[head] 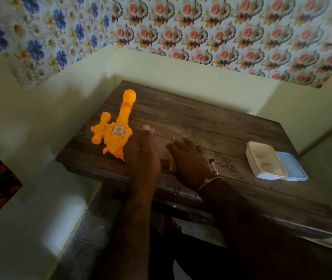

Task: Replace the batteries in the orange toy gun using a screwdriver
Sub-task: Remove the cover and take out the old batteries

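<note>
The orange toy gun (118,126) lies on the wooden table (211,122) at its left side, barrel pointing away from me. My left hand (143,156) lies flat with fingers stretched, its side against the gun's grip. My right hand (189,160) is just right of it, thumb and fingers curled on a screwdriver (171,165) with a yellow handle. The metal tip pokes out above the thumb. A battery (213,166) lies on the table right behind my right wrist; the wrist partly hides that spot.
A white plastic box (265,159) stands at the table's right side, with its pale blue lid (294,168) beside it. Walls close the table in at the back and left. The table's front edge runs under my forearms.
</note>
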